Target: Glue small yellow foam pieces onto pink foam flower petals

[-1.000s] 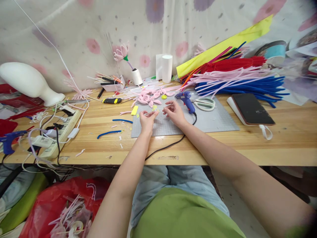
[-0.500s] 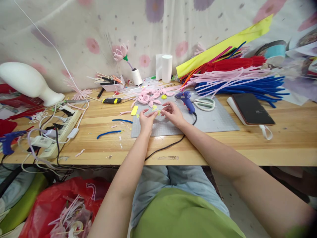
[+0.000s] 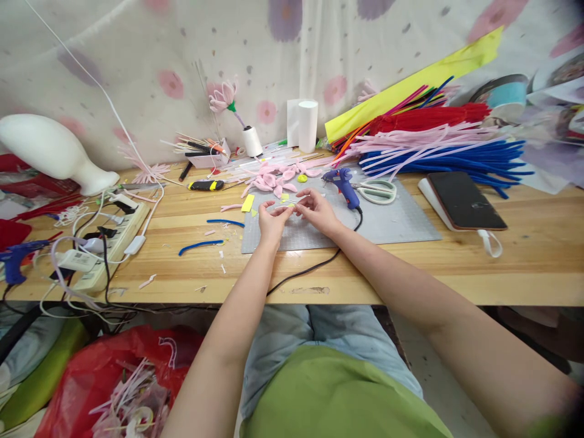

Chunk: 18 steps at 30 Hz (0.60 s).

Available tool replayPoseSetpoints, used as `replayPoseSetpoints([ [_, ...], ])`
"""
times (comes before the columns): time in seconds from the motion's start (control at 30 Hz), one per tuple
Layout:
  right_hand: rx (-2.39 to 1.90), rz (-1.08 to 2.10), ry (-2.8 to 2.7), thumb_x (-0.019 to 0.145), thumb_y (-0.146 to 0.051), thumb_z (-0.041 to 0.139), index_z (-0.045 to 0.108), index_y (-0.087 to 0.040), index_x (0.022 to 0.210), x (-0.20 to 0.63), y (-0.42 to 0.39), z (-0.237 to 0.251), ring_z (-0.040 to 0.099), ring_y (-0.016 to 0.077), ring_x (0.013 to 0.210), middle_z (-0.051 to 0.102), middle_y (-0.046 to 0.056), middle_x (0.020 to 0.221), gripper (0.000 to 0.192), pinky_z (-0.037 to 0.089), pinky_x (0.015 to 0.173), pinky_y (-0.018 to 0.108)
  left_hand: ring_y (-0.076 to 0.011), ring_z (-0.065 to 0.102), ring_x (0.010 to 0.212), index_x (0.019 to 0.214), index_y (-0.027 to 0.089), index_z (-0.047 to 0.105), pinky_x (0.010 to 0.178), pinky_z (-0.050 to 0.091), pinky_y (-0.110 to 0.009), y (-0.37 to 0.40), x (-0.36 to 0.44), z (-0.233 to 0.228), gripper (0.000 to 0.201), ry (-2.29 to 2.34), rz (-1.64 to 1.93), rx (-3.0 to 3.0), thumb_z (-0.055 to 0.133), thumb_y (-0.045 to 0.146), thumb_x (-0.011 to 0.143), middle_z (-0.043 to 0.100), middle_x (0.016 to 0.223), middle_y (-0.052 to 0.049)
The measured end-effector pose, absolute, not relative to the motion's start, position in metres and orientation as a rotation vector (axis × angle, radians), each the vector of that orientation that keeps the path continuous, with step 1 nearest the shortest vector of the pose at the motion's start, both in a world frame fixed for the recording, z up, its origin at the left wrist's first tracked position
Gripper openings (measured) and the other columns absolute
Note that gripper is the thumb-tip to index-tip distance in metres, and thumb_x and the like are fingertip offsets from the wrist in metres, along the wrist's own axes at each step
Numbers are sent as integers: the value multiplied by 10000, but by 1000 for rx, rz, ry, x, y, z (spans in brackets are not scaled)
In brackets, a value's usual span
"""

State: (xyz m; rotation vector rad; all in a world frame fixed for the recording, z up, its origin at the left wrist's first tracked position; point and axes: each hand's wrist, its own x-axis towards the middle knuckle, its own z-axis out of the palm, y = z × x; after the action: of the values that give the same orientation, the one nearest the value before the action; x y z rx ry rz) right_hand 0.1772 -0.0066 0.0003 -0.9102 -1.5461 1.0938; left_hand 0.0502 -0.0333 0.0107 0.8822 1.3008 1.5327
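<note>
Over the grey cutting mat (image 3: 387,225), my left hand (image 3: 272,220) and my right hand (image 3: 316,210) meet with their fingertips pinched together. Between them is a thin white stick (image 3: 283,204) with a small yellow piece (image 3: 292,205) at the fingertips; the fingers partly cover both. Just beyond the hands lie pink fuzzy petals (image 3: 269,180) and a round yellow piece (image 3: 302,178). A blue glue gun (image 3: 343,187) rests on the mat to the right of my right hand, beside scissors (image 3: 378,191). Left of my left hand is a yellow paper strip (image 3: 247,203).
A black cord (image 3: 305,272) runs from the glue gun past my right forearm to the table edge. Bundles of blue pipe cleaners (image 3: 447,159) and a phone (image 3: 466,199) lie right. A power strip (image 3: 112,246) with tangled cables is left; a utility knife (image 3: 206,185) lies behind.
The hands have drawn closer, so the fingertips now meet around the yellow piece. My left hand has shifted slightly right. Everything on the table stays put.
</note>
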Motion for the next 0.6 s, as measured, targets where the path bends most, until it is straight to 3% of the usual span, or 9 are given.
replayPoseSetpoints([
  [0.2, -924, 1101, -1530, 722, -339, 574, 464, -208, 955, 178, -5, -3, 597, 125, 613, 592, -27, 693, 289, 459, 558, 264, -142, 664, 740, 977, 192, 416, 829, 458, -305, -33, 51, 12, 498, 1286, 1539, 847, 737, 134, 602, 678, 726, -8],
  [0.6, -951, 1132, -1512, 701, -359, 592, 469, -213, 929, 178, -4, -2, 593, 121, 603, 596, -31, 677, 298, 451, 528, 249, -145, 657, 725, 993, 197, 409, 814, 461, -310, -30, 49, 10, 565, 1289, 1566, 838, 776, 161, 564, 661, 723, 1],
])
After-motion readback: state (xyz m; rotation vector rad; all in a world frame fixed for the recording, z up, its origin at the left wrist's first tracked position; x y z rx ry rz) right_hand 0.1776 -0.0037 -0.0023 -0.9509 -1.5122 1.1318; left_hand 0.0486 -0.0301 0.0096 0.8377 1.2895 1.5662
